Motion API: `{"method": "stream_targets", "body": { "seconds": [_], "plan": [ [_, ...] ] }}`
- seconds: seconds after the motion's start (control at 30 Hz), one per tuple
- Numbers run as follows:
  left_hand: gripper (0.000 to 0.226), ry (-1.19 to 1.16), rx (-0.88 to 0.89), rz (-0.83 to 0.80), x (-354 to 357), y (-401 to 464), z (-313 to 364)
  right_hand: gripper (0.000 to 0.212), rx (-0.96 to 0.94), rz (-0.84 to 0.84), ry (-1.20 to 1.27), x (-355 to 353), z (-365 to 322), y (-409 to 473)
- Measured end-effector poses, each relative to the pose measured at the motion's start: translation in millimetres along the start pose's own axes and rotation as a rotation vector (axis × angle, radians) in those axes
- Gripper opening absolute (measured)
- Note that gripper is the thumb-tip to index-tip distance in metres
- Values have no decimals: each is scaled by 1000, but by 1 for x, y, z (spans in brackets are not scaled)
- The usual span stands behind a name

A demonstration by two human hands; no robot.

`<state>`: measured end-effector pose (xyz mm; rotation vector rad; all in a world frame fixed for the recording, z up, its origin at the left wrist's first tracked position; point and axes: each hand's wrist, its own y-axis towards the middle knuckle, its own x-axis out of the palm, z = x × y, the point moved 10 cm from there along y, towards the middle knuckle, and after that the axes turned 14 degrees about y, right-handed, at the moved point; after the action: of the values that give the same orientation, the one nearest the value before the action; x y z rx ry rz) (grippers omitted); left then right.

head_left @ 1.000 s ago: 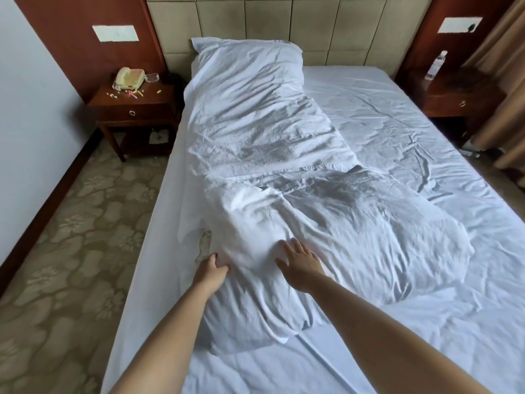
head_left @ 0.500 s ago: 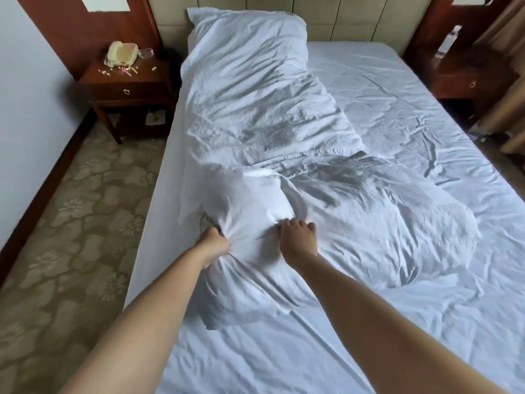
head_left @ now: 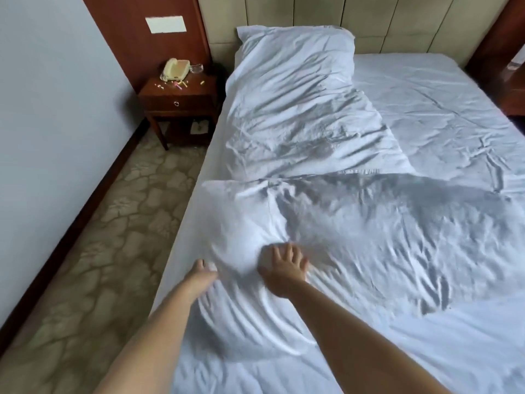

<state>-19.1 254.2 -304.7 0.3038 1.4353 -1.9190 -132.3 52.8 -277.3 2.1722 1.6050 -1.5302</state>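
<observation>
The pillow (head_left: 355, 237) lies on the bed's (head_left: 440, 109) left side. The right hand (head_left: 284, 268) presses on it, grip wide. The left hand (head_left: 203, 270) is at the pillow's edge, its grip too blurred to tell. A second pillow (head_left: 298, 109) lies at the bed's head, and a nightstand (head_left: 179, 95) with a phone (head_left: 176, 70) stands left of the bed.

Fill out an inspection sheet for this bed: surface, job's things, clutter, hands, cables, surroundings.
Surface: bed sheet, white and creased.
Job's things: white cover, crumpled, lying across the near part of the bed; pillow against the headboard.
Clutter: nightstand carries a telephone and small coloured bits.
Hands: right hand flat on the white cover, fingers spread; left hand at the cover's left edge, fingers hidden in cloth, grip unclear.
Cables: nothing seen.
Surroundings: padded headboard, patterned carpet, pale wall on the left.
</observation>
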Motion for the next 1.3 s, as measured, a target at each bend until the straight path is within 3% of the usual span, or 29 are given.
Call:
{"method": "stream_targets", "body": {
  "seconds": [0.07, 0.13, 0.23, 0.4, 0.53, 0.8, 0.93, 1.03, 1.2, 1.3],
  "plan": [
    [96, -13, -25, -84, 41, 11, -26, 71, 62, -119, 39, 36, 24, -6],
    [93, 2, 8, -94, 52, -2, -15, 75, 92, -127, 70, 42, 37, -12],
    [72, 33, 81, -23, 46, -6, 8, 77, 90, -96, 68, 40, 38, -17],
    [73, 87, 192, -38, 10, -7, 30, 67, 153, -7, 103, 31, 16, -24],
    [60, 196, 352, -79, -20, -15, 38, 50, 188, 139, 170, 30, -12, -52],
    [41, 354, 502, -155, -57, -13, 25, 82, 237, 208, 158, 71, -65, -81],
    [27, 427, 588, -102, -61, -10, 50, 94, 242, 251, 113, 70, -71, -73],
    [43, 492, 611, -49, -61, -3, 72, 109, 242, 271, 66, 69, -70, -56],
    [39, 725, 792, 161, -69, 10, 130, 121, 280, 248, 62, 71, -57, -17],
    [48, 921, 869, 264, -66, 23, 151, 117, 318, 233, 30, 83, -47, -4]
  ]
}}
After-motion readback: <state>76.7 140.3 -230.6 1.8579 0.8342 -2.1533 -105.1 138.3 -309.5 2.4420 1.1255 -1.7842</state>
